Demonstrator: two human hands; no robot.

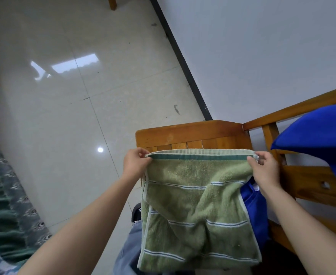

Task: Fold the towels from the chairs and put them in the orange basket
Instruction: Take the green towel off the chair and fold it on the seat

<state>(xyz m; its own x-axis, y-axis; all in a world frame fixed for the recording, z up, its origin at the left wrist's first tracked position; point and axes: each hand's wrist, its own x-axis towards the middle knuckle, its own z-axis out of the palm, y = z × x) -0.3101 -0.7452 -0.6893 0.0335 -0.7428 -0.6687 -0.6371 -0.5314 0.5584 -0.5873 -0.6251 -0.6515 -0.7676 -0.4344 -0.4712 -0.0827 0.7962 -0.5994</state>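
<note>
A green towel (198, 205) with thin white and blue stripes hangs doubled over in front of me, its top edge stretched level. My left hand (136, 162) pinches the top left corner and my right hand (265, 169) pinches the top right corner. The towel's lower part drapes over my lap. Behind it stands a wooden chair (193, 133). A blue towel or cloth (254, 207) lies on the seat under the green towel's right side. No orange basket is in view.
Another blue cloth (318, 135) hangs over the wooden backrest rail (302, 110) at the right. A white wall (262, 46) with a dark baseboard runs behind. Glossy tiled floor (73, 96) spreads to the left, and a patterned green fabric (6, 195) lies at the left edge.
</note>
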